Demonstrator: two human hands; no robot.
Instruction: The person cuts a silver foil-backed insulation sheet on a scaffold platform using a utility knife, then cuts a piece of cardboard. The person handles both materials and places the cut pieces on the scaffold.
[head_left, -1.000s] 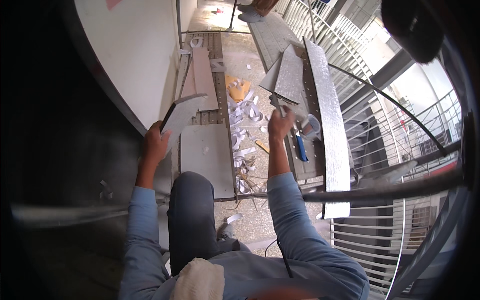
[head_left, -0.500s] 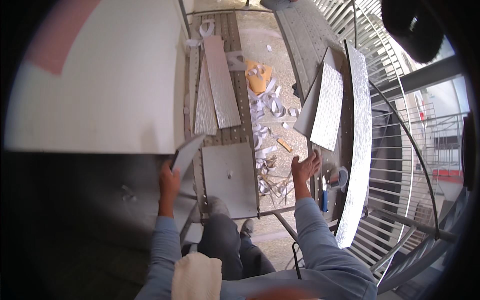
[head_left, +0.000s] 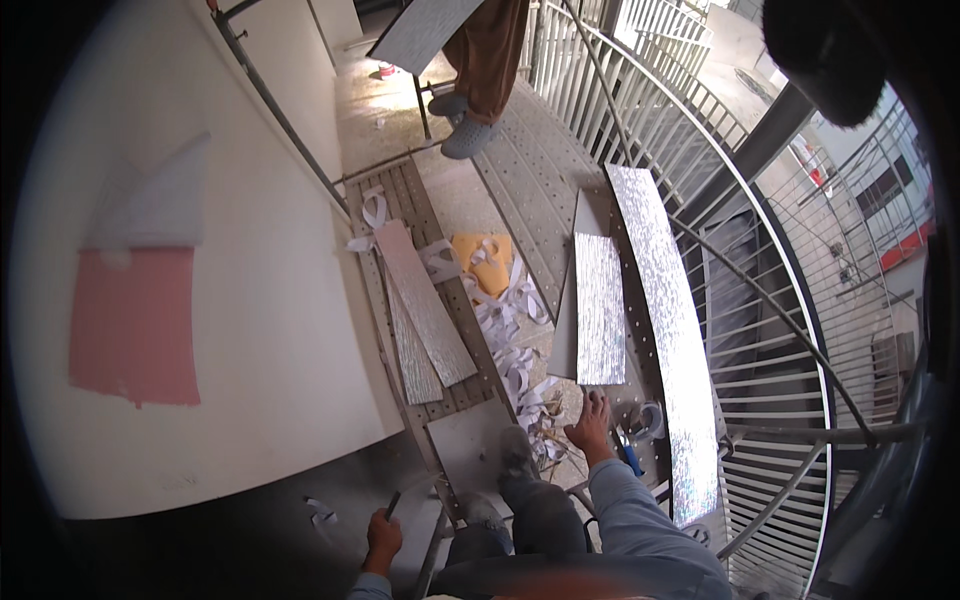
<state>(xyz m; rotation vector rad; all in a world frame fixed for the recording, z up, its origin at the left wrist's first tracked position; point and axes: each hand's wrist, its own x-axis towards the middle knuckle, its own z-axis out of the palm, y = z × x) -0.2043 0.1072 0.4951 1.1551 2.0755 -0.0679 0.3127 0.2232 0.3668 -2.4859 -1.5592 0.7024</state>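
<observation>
My left hand [head_left: 383,540] is closed round the edge of a thin grey board [head_left: 418,498], low beside the walkway. My right hand [head_left: 592,428] is empty, its fingers somewhat spread, just below a short silver-faced strip [head_left: 600,310]. That strip lies over a plain grey panel [head_left: 564,330] on the right-hand plank. Close to the right hand are a roll of tape [head_left: 649,420] and a blue-handled tool [head_left: 632,456]. Farther right, a long silver strip [head_left: 670,340] runs along the railing side. Two more strips, one pinkish-silver [head_left: 425,305], overlap on the left plank.
A person in brown trousers [head_left: 490,60] and grey clogs stands ahead, with a grey panel [head_left: 425,32] beside them. White peeled ribbons [head_left: 515,370] and orange paper [head_left: 482,262] litter the gap. A white metal railing [head_left: 770,400] curves right; a pale wall [head_left: 270,350] stands left.
My view has tilted up, bringing the person in brown trousers into sight. Both hands now appear lower in the picture; the left still holds the board, the right stays empty.
</observation>
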